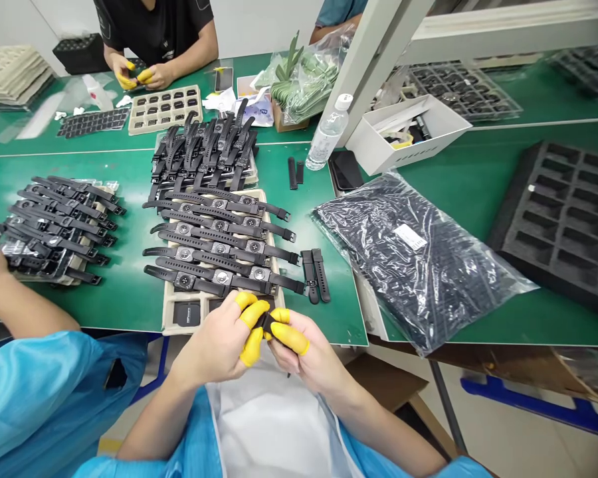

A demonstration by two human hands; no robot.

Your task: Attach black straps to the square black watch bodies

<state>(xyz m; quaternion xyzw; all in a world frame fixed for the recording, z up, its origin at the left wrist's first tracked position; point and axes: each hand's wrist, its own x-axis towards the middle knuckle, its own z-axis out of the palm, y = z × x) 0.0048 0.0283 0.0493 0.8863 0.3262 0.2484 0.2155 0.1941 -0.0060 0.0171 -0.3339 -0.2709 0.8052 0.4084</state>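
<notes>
My left hand (pixel 219 342) and my right hand (pixel 309 345) meet at the front edge of the table, yellow finger cots on several fingertips. Both are closed on a black watch part (pixel 268 321), mostly hidden by the fingers. Just beyond lies a beige tray (pixel 168 309) with rows of black smartwatches (pixel 220 249), backs up and straps fitted. In its front left slot sits a watch body (pixel 186 313) without straps. A pair of loose watch straps (pixel 315 275) lies to the right of the tray.
Another watch stack (pixel 204 149) stands behind, and one more (pixel 60 226) at left by a co-worker's arm (pixel 24 299). Right are a bag of straps (pixel 418 259), a foam tray (pixel 563 219), a bottle (pixel 329 133), a phone (pixel 346 170) and a white box (pixel 403 149). Another person works opposite.
</notes>
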